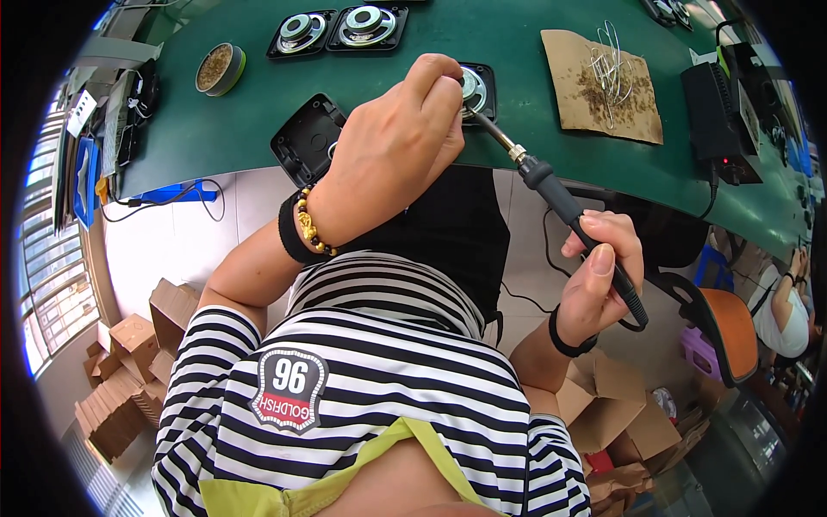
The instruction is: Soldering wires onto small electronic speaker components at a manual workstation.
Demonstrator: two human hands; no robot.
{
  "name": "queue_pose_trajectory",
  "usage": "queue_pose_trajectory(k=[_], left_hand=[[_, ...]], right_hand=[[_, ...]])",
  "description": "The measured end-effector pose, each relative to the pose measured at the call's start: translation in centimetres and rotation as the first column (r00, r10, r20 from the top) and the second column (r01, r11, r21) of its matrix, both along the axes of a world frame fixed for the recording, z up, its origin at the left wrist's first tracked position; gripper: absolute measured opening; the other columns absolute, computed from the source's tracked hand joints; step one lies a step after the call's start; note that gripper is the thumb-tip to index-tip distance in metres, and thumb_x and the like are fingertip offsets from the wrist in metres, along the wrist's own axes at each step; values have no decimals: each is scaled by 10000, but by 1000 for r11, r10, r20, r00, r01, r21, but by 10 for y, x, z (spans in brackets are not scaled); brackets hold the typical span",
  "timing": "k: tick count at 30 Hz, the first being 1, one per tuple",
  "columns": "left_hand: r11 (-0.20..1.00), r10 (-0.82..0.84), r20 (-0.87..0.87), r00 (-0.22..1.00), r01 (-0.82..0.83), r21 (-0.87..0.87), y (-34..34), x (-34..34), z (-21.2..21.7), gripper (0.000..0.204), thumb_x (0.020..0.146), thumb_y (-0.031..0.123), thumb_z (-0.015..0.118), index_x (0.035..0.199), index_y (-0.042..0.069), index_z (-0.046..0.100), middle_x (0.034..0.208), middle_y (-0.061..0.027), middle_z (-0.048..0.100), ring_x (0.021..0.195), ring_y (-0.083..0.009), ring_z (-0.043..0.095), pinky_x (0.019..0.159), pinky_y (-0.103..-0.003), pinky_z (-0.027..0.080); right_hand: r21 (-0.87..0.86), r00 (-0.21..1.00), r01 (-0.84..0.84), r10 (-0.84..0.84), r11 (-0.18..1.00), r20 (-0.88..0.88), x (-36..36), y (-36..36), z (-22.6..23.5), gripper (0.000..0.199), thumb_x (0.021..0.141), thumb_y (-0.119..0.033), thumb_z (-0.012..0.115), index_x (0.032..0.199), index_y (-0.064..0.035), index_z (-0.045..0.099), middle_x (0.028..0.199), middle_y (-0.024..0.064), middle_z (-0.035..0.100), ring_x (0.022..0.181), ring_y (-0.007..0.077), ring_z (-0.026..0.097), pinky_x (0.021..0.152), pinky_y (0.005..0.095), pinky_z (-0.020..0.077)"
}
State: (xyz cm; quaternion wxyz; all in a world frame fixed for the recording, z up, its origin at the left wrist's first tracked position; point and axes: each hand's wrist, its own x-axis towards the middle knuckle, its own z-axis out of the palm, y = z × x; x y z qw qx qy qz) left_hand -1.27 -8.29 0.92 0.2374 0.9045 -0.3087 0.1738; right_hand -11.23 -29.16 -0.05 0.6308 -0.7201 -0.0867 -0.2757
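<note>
**Soldering iron held to speaker at bench edge**

Found soldering iron (568,211) gripped in right hand (603,276), fingers wrapped closed around the black handle, thumb laid along its top. Long axis ran diagonally: cord end low and to the right, metal tip pointing up and to the left. Tip met small speaker (474,90) at the near edge of green bench (258,121). Left hand (396,146) rested over the speaker, fingers curled down and pinched at the point where the tip arrived; whatever was held between fingertips too small to tell. Beaded bracelet and black band noted on left wrist, black band on right.

Black plastic housing (306,138) lay just beside the left hand. Two further speakers (336,30) sat in black trays toward the far side, round tin (217,69) left of them. Brown cardboard sheet (603,86) with wire loops lay to the right, black power unit (719,116) beyond it. Cardboard boxes (129,362) stacked on pale floor; orange chair (732,332) at right.
</note>
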Motion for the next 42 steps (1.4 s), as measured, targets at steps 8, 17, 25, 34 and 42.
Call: queue_pose_trajectory(k=[8, 17, 25, 34, 42], left_hand=[[1000, -4, 2, 1000, 4, -8, 1, -1, 0, 148, 833, 55, 633, 886, -7, 510, 1060, -81, 546, 666, -235, 590, 569, -331, 486], [1000, -13, -26, 1000, 12, -22, 1, 2, 0, 183, 829, 71, 653, 928, 2, 516, 1090, -76, 553, 682, -253, 599, 591, -344, 491], [988, -150, -119, 982, 152, 6, 23, 13, 18, 474, 806, 156, 718, 1188, 8, 479, 1224, -93, 561, 805, -297, 635, 685, -368, 514], [944, -226, -310, 924, 286, 166, 31, 28, 42, 579, 763, 193, 757, 1263, 72, 491, 1202, -102, 617, 851, -310, 650, 704, -374, 529], [916, -204, -42, 978, 206, 343, 70, 134, 139, 602, 784, 276, 723, 1293, 60, 487, 1092, -192, 652, 984, -349, 636, 841, -414, 509]], right_hand=[[13, 999, 24, -24, 1000, -33, -4, -1, -1, 234, 897, -146, 543, 943, 69, 622, 850, 155, 603, 637, 158, 524, 578, 265, 435], [0, 996, 90, -90, 996, -15, -10, -9, 1, 282, 933, -190, 468, 1006, 51, 594, 766, 114, 523, 637, 157, 453, 673, 322, 415], [9, 993, 111, -111, 994, 46, -13, -20, 3, 274, 936, -191, 460, 1004, 39, 593, 760, 109, 519, 632, 152, 447, 652, 316, 404], [28, 974, 223, -224, 974, 24, -25, -27, 7, 251, 941, -184, 434, 963, 21, 577, 765, 97, 500, 653, 154, 441, 636, 300, 404], [65, 958, 280, -283, 958, 53, -25, -41, 12, 249, 948, -189, 420, 936, 19, 555, 753, 85, 460, 692, 162, 453, 607, 255, 385]])
